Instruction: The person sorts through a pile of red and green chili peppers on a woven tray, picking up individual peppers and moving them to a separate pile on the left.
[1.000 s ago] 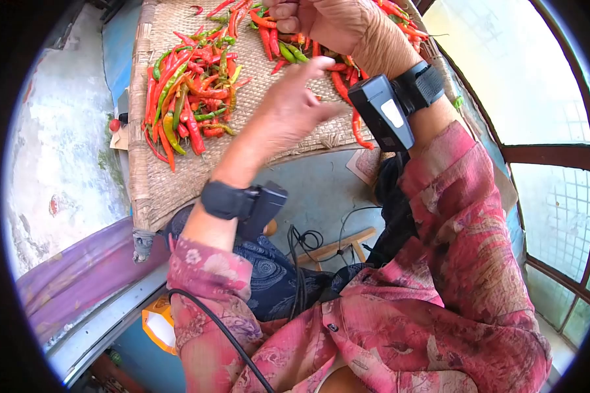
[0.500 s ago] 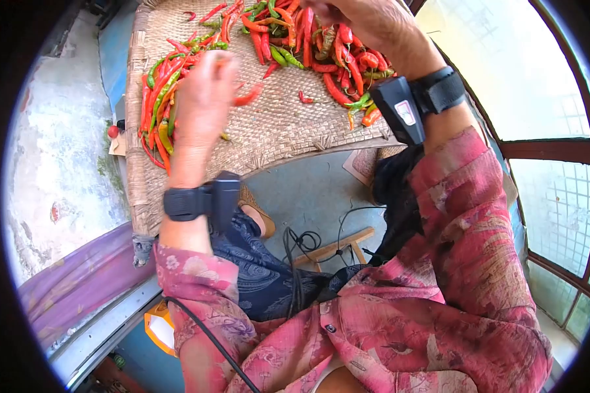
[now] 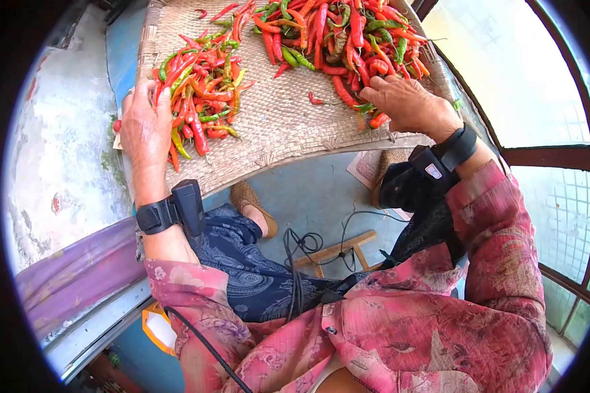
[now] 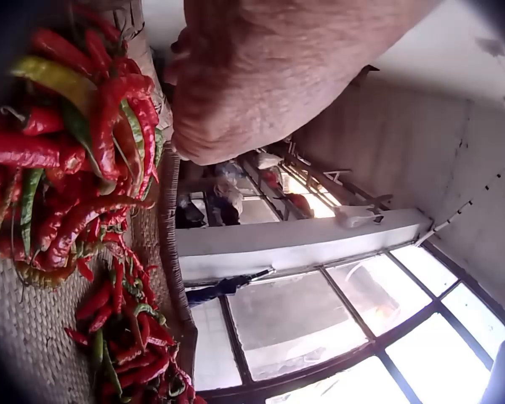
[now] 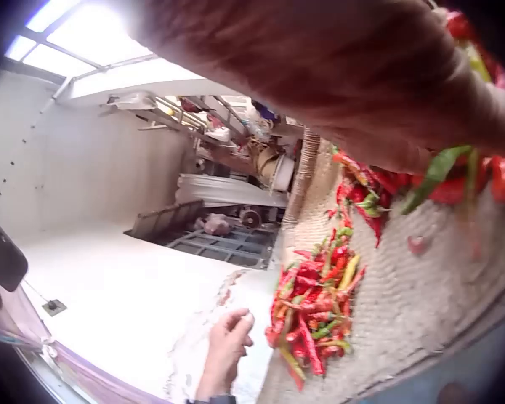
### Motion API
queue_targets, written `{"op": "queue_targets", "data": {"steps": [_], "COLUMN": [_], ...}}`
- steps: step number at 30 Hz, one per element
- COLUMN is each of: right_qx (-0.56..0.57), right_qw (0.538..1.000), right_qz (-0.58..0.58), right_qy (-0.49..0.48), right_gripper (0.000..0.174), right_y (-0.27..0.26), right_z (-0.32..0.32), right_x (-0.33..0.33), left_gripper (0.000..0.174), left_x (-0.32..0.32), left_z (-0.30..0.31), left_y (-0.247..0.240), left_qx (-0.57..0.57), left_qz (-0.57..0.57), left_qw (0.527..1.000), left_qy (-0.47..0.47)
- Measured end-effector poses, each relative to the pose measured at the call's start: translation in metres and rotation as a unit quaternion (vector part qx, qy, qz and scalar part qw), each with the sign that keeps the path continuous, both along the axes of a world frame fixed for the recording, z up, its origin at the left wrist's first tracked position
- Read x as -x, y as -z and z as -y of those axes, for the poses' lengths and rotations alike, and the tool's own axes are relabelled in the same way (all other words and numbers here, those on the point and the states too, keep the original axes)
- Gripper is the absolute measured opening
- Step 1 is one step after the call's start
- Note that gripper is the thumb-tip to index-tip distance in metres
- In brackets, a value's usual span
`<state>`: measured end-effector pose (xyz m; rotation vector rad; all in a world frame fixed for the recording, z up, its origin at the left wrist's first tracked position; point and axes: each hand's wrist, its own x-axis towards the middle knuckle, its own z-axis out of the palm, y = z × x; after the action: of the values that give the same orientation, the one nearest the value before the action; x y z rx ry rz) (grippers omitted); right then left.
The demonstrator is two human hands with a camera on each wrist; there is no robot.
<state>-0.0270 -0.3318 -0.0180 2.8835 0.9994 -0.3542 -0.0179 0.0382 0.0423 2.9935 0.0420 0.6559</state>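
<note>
At the outer side of the smaller chili pile [image 3: 206, 92], the left hand [image 3: 147, 124] has its fingers loosely extended against the edge peppers, with no pepper visibly gripped. The right hand [image 3: 413, 105] reaches down to the near side of the larger red and green pile [image 3: 347, 39]; its bent fingers touch red peppers, their tips partly hidden. In the left wrist view the left hand [image 4: 269, 67] fills the top, beside peppers [image 4: 76, 151]. The right wrist view shows the right hand [image 5: 345, 76] over blurred peppers, and the smaller pile [image 5: 316, 311] farther off.
Both piles lie on a woven mat [image 3: 275, 118]. A small loose red pepper [image 3: 315, 99] sits between them. Left is a stained wall [image 3: 69, 170], right a framed window [image 3: 550, 203]. Cables [image 3: 296, 262] and a wooden piece [image 3: 334, 249] are below.
The left hand has moved left from the middle, across the smaller pile to its outer edge. The right hand has come down and nearer the body, onto the larger pile's near side.
</note>
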Motion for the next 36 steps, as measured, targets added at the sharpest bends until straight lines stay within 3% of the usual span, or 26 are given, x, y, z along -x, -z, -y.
{"op": "queue_targets", "data": {"steps": [2, 4, 6, 9, 12, 13, 17, 19, 21, 23, 24, 25, 27, 29, 30, 31, 32, 33, 35, 36], "right_qx": [0.027, 0.03, 0.033, 0.013, -0.08, -0.079, -0.283, -0.304, -0.398, -0.451, -0.499, -0.531, -0.571, -0.562, -0.611, -0.628, -0.609, -0.59, -0.602, -0.603], "right_qw": [0.999, 0.999, 0.998, 0.999, 0.995, 0.995, 0.957, 0.952, 0.916, 0.877, 0.853, 0.831, 0.763, 0.777, 0.757, 0.737, 0.756, 0.775, 0.768, 0.769], "right_qz": [0.025, 0.038, 0.052, 0.047, 0.05, 0.048, 0.055, 0.029, -0.013, -0.103, -0.117, -0.106, -0.259, -0.246, -0.16, -0.185, -0.174, -0.163, -0.165, -0.165], "right_qy": [0.009, -0.003, -0.012, -0.007, -0.028, -0.027, -0.042, 0.0, 0.045, 0.133, 0.098, 0.129, 0.156, 0.139, 0.169, 0.167, 0.163, 0.157, 0.146, 0.135], "right_gripper": [0.047, 0.044, 0.041, 0.033, 0.013, 0.013, 0.025, 0.029, 0.029, 0.027, 0.018, 0.022, 0.03, 0.033, 0.025, 0.023, 0.024, 0.026, 0.031, 0.032], "right_y": [0.007, 0.01, 0.012, 0.012, 0.008, 0.006, -0.001, -0.005, -0.024, -0.042, -0.05, -0.055, -0.063, -0.071, -0.056, -0.052, -0.053, -0.053, -0.043, -0.04], "right_z": [-0.003, -0.008, -0.012, -0.016, -0.018, -0.02, -0.025, -0.021, -0.024, -0.025, -0.029, -0.033, -0.032, -0.038, -0.054, -0.057, -0.062, -0.066, -0.07, -0.072], "right_x": [-0.001, -0.004, -0.007, -0.011, -0.022, -0.024, -0.042, -0.054, -0.057, -0.058, -0.059, -0.053, -0.062, -0.062, -0.054, -0.055, -0.055, -0.055, -0.06, -0.062], "left_gripper": [0.032, 0.028, 0.027, 0.021, 0.02, 0.02, 0.019, 0.018, 0.02, 0.025, 0.031, 0.031, 0.035, 0.04, 0.04, 0.041, 0.038, 0.038, 0.034, 0.029], "left_x": [-0.005, -0.01, -0.009, -0.009, -0.009, -0.008, -0.008, -0.009, -0.009, -0.008, -0.009, -0.011, -0.014, -0.012, -0.01, -0.01, -0.01, -0.013, -0.017, -0.016], "left_z": [0.002, 0.005, 0.02, 0.042, 0.057, 0.063, 0.079, 0.084, 0.092, 0.102, 0.104, 0.108, 0.117, 0.125, 0.13, 0.134, 0.137, 0.137, 0.134, 0.131], "left_y": [0.005, 0.013, 0.014, 0.022, 0.029, 0.029, 0.031, 0.035, 0.034, 0.035, 0.036, 0.035, 0.033, 0.028, 0.024, 0.021, 0.02, 0.023, 0.028, 0.025], "left_qx": [0.008, 0.042, 0.036, 0.045, 0.04, 0.041, 0.055, 0.102, 0.121, 0.262, 0.265, 0.264, 0.401, 0.443, 0.483, 0.522, 0.528, 0.528, 0.549, 0.521], "left_qz": [0.007, 0.023, -0.004, -0.006, -0.033, -0.034, -0.062, -0.085, -0.111, -0.156, -0.167, -0.168, -0.209, -0.205, -0.213, -0.221, -0.222, -0.22, -0.204, -0.221], "left_qw": [0.999, 0.992, 0.993, 0.991, 0.981, 0.981, 0.977, 0.962, 0.95, 0.91, 0.905, 0.904, 0.846, 0.822, 0.798, 0.771, 0.763, 0.763, 0.759, 0.78], "left_qy": [0.04, 0.116, 0.11, 0.125, 0.187, 0.188, 0.197, 0.238, 0.264, 0.282, 0.288, 0.291, 0.282, 0.292, 0.291, 0.289, 0.299, 0.3, 0.284, 0.265]}}
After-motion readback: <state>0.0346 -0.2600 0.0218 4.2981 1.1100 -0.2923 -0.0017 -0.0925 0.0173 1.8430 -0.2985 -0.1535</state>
